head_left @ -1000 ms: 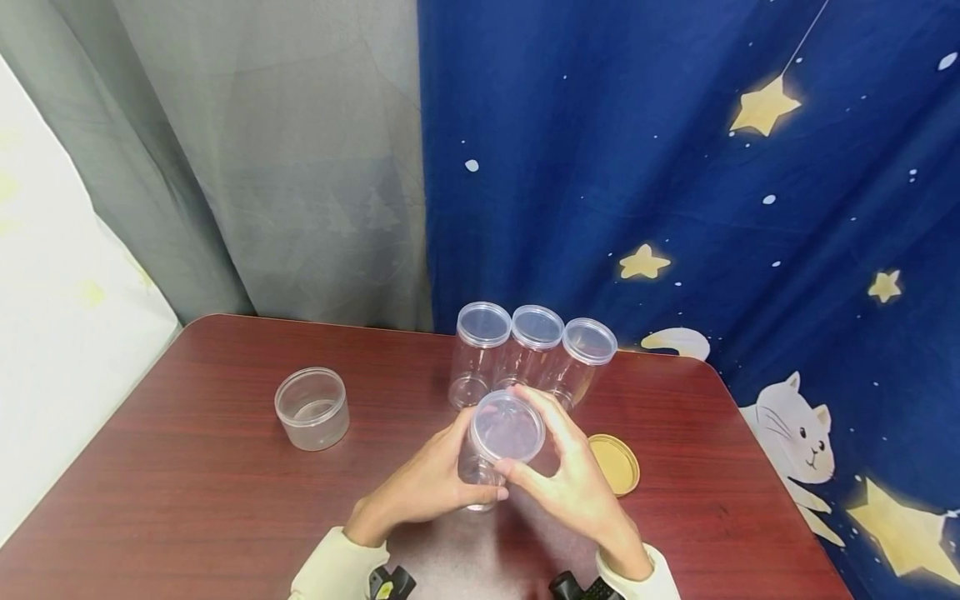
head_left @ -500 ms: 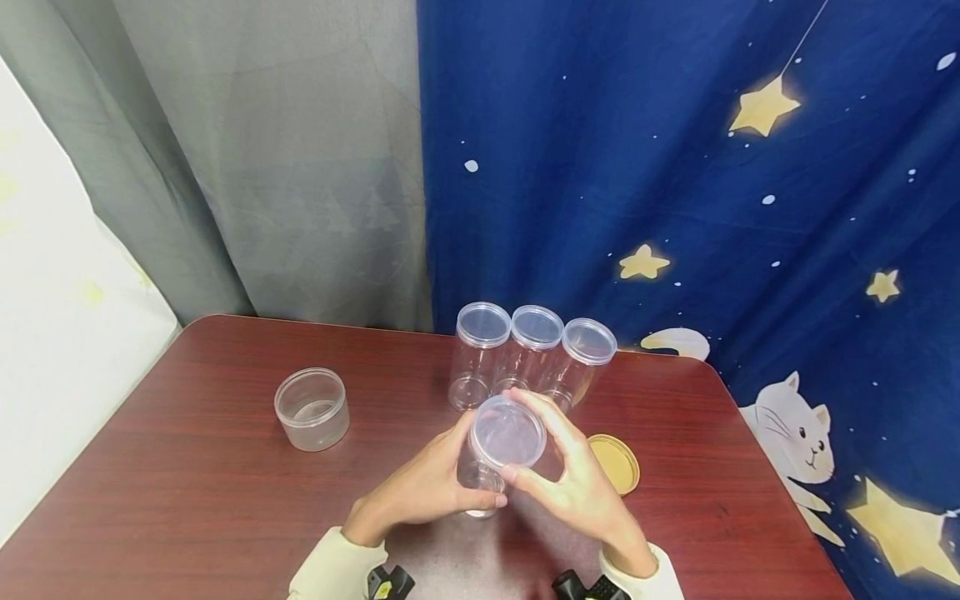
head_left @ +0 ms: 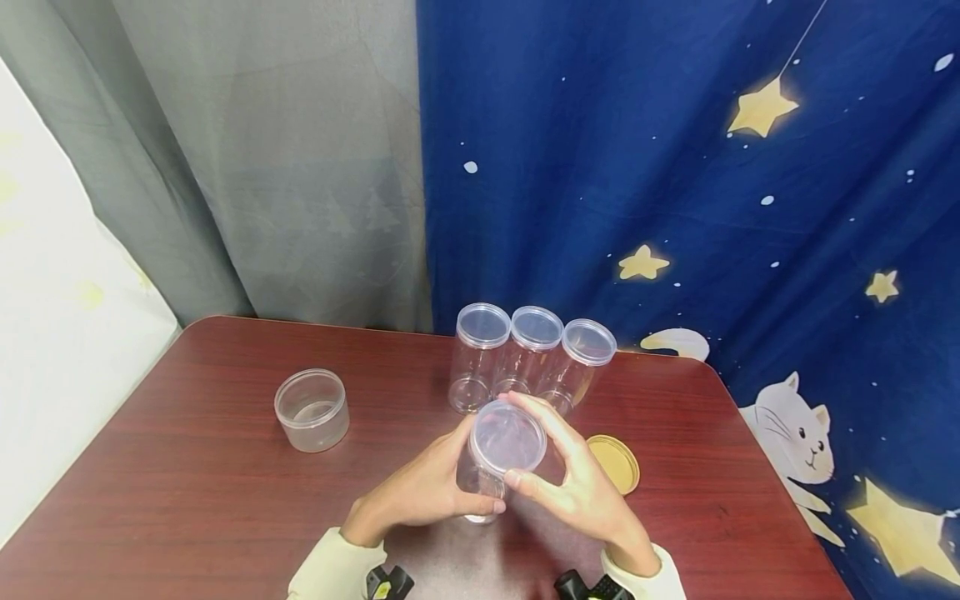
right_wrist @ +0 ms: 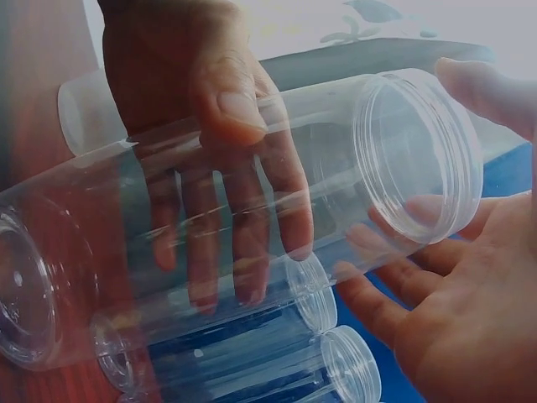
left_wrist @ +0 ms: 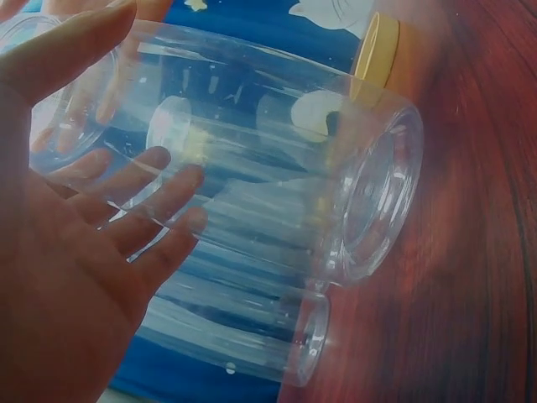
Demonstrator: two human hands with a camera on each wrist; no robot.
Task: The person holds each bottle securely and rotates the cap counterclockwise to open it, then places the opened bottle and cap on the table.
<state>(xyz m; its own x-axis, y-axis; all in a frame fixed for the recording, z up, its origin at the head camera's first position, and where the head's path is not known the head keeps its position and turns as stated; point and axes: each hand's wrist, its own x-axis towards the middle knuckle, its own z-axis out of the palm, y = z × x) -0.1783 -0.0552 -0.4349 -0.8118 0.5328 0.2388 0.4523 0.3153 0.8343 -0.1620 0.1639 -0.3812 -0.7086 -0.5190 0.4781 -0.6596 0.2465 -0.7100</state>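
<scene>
The jar point(left_wrist: 252, 151) is a clear, smooth-walled cylinder, thin enough that fingers show through it, with a moulded ring at its base. Its lid point(head_left: 509, 437) is a round, milky-clear disc with a ridged rim. The table point(head_left: 187, 483) is glossy red-brown with a streaky wood grain.

Both forearms reach in from the near edge in pale sleeves point(head_left: 337, 567), wrists angled toward each other. The left hand point(head_left: 423, 487) comes at the jar from the side, thumb across the near wall and four fingers spread along the far one. The right hand point(head_left: 573, 483) arches over the top, palm turned inward.

The left hand's grip is wide, wrapped about the jar's body. The right thumb and fingers are parted across the lid, pinching its rim from near and far sides. The jar thus sits between the two hands; whether its base touches the table I cannot tell.

Just beyond the grip stand three jars point(head_left: 527, 354), upright and lidded. A squat, clear tub point(head_left: 312, 412) is well to its left; a shallow gold lid point(head_left: 615, 464) lies right of the right hand.
</scene>
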